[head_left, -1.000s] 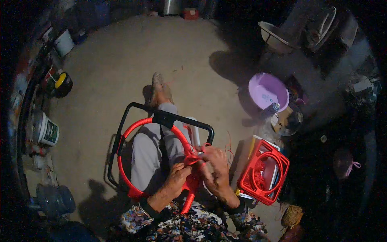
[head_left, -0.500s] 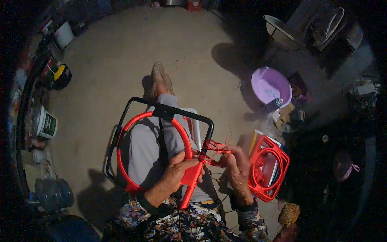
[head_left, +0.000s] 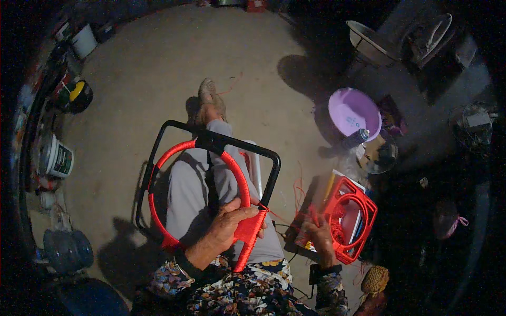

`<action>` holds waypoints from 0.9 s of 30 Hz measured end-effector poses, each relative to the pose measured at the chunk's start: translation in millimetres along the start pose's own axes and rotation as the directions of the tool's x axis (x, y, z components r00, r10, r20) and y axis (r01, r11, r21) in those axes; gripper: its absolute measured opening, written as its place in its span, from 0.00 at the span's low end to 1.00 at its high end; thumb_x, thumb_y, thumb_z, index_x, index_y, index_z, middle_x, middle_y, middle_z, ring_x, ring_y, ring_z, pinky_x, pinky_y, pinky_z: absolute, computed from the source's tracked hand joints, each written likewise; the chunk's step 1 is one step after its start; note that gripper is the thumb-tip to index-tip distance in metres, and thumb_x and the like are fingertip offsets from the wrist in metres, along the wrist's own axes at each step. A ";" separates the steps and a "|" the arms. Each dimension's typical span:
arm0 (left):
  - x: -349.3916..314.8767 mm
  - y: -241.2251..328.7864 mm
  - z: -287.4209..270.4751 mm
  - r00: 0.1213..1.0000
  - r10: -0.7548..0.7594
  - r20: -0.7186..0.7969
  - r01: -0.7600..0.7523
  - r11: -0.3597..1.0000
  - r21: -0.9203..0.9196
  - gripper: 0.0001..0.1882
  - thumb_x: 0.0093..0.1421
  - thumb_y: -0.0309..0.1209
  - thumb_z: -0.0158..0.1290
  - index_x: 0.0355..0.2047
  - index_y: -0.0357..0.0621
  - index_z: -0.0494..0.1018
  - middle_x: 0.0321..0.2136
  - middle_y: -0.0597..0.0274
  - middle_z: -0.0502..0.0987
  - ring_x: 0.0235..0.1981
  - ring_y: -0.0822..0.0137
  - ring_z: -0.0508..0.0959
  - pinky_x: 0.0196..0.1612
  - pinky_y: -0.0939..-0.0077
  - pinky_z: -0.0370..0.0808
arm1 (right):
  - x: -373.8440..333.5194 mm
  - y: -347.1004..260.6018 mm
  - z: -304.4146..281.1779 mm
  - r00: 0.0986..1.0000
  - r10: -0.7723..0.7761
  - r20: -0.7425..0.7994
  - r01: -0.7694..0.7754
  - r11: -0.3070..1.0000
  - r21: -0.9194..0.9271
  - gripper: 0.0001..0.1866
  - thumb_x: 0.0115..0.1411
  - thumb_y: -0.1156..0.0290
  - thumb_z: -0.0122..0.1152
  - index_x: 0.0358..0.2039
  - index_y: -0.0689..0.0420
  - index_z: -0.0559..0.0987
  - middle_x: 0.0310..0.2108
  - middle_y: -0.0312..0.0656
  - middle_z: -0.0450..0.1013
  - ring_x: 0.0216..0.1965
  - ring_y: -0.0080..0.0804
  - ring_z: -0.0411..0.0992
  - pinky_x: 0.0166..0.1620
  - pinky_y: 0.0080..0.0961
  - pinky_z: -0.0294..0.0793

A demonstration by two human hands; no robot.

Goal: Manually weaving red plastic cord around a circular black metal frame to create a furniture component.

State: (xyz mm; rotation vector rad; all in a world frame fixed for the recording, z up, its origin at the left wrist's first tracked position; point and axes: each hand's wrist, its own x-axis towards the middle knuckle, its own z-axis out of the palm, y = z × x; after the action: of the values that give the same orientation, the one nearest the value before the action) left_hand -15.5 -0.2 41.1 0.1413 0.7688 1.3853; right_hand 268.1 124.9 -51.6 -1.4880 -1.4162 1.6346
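A black square frame (head_left: 246, 146) with a round ring (head_left: 242, 176) inside it rests over my lap. Red cord is wound tightly round most of the ring and over the lower right side of the frame. My left hand (head_left: 230, 224) grips that red-covered part between ring and frame, thumb on top. My right hand (head_left: 320, 238), smeared by motion, is out to the right with loose red cord (head_left: 313, 217) at its fingers. A thin strand runs from the frame's right side toward it. Just beside the right hand lies a second, all-red frame (head_left: 348, 245) with a round opening.
Under the red frame is a box (head_left: 337, 181) with red cord in it. A purple basin (head_left: 348, 113) stands on the floor ahead right, a spray can (head_left: 357, 138) at its edge. Buckets (head_left: 62, 160) and a large clear bottle (head_left: 68, 252) line the left.
My right hand has moved right and slightly down, away from the black frame. The tangled red loops at the frame's right side are drawn out into a strand. My left hand keeps its hold.
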 end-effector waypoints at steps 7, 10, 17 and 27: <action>1.6 0.6 4.3 0.999 -0.002 -0.040 0.004 0.999 0.041 0.15 0.58 0.30 0.50 0.45 0.39 0.64 0.27 0.48 0.76 0.23 0.57 0.79 0.27 0.68 0.77 | -3.2 -37.3 46.4 0.995 0.033 0.093 -0.038 0.998 0.049 0.17 0.60 0.60 0.57 0.46 0.56 0.76 0.20 0.30 0.70 0.19 0.16 0.64 0.22 0.15 0.63; 2.8 -0.8 4.5 0.998 0.002 -0.061 0.000 0.999 0.036 0.14 0.58 0.31 0.51 0.43 0.40 0.64 0.28 0.48 0.76 0.24 0.57 0.79 0.28 0.67 0.77 | -28.8 -101.8 85.4 0.951 0.150 0.268 -0.212 0.953 0.218 0.17 0.60 0.61 0.57 0.47 0.54 0.75 0.19 0.29 0.68 0.15 0.16 0.63 0.18 0.16 0.60; 6.2 0.0 4.4 0.999 -0.030 -0.037 0.031 1.000 0.007 0.11 0.59 0.31 0.49 0.40 0.40 0.64 0.28 0.48 0.76 0.24 0.55 0.79 0.29 0.64 0.78 | -48.3 -128.9 114.4 0.875 0.128 0.468 -0.305 0.895 0.325 0.09 0.59 0.65 0.57 0.33 0.57 0.74 0.21 0.33 0.72 0.15 0.16 0.63 0.17 0.14 0.58; 9.5 3.6 4.4 0.995 -0.092 -0.031 0.092 0.996 0.000 0.15 0.63 0.38 0.48 0.41 0.40 0.64 0.29 0.45 0.76 0.26 0.53 0.79 0.31 0.63 0.78 | -41.8 -115.9 109.8 0.863 0.167 0.476 -0.365 0.859 0.360 0.09 0.60 0.64 0.54 0.32 0.55 0.71 0.19 0.32 0.68 0.14 0.15 0.58 0.16 0.14 0.54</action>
State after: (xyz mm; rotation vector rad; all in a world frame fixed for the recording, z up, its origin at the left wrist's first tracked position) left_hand -16.1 10.7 42.4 0.0845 0.7930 1.3017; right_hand 147.0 87.7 54.2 -1.1365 -0.9483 2.3928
